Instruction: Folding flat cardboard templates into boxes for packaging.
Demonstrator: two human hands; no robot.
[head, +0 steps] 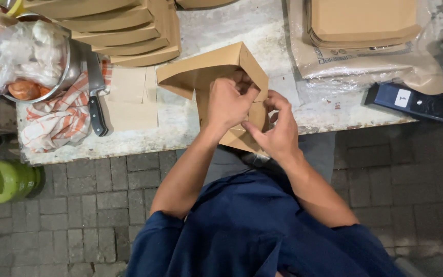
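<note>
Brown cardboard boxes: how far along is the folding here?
Done: a stack of folded brown cardboard boxes sits on the white table. In hand: the left hand and right hand both grip one half-formed brown cardboard box. Left: flat brown blanks in a clear plastic wrapper.

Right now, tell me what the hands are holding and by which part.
Both hands hold a brown cardboard box: the left hand grips its folded front panel, the right hand pinches the lower right edge.

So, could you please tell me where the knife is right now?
The knife lies on the left part of the table in the head view, on the striped cloth, beside the metal bowl, left of the box both hands fold.
</note>
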